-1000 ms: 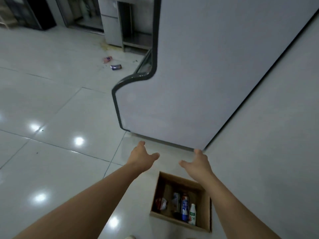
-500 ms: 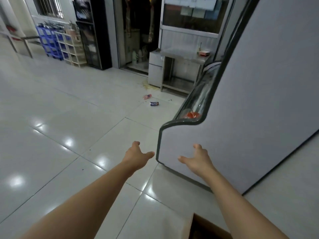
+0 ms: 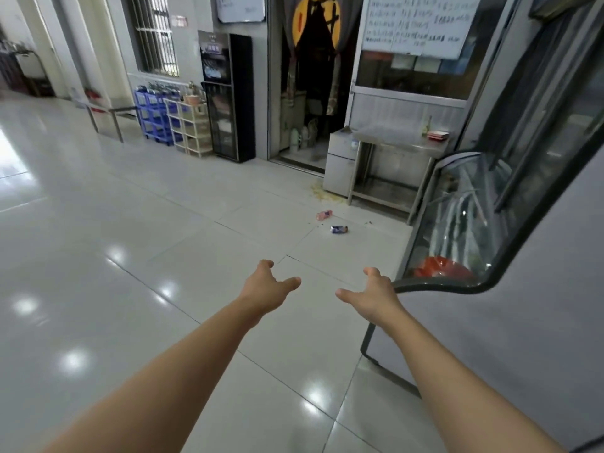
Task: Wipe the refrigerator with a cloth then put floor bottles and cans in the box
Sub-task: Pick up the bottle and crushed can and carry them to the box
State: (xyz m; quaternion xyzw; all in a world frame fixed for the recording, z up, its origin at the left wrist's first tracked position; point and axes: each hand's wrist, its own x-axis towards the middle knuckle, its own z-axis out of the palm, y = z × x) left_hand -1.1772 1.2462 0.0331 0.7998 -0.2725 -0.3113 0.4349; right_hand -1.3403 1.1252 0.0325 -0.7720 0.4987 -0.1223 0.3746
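The view has swung up from the cardboard box at the person's feet, which held several bottles and cans a second ago and is now out of frame, to the open tiled floor [image 3: 137, 243] ahead; that suggests one load is dropped off and the search has turned to what is left. Two items still lie there, well apart from the hands and near the steel table [image 3: 397, 142]: a pink bottle [image 3: 324, 215] on its side and, just beside it, a blue can [image 3: 339, 229], though at this distance the labels are too small to read. The refrigerator [image 3: 523, 322] stands at the right. Both arms reach forward, the left hand [image 3: 266, 289] and right hand [image 3: 376, 295] empty, fingers loosely spread, thumbs turned inward toward each other, touching nothing
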